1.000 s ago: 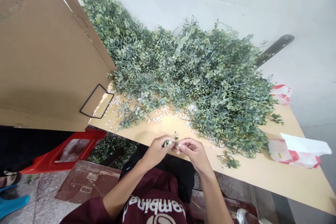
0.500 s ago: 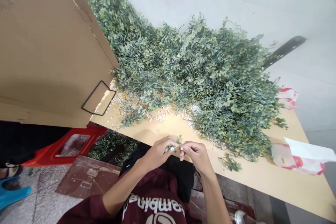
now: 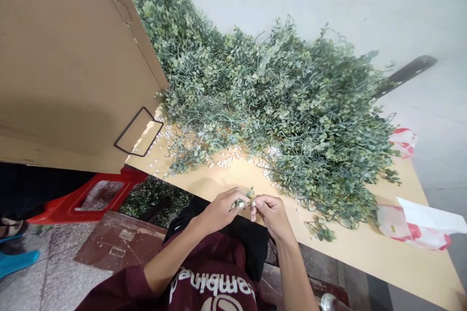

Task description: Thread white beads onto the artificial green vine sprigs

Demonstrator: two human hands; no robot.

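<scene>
Tan tabletop [image 3: 339, 252] carries a heap of artificial leafy vines [image 3: 277, 112] and scattered white beads [image 3: 224, 161] as a person's left hand [image 3: 221, 212] grips a small green sprig [image 3: 250, 193] in curled fingers. The right hand [image 3: 273, 216] pinches closed against it; the sprig sits between both hands, over the table's near edge.

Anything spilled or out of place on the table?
Yes: small white beads lie scattered on the table along the front of the heaped greenery, loose, so they look spilled. A cardboard sheet also leans over the table's left end.
</scene>
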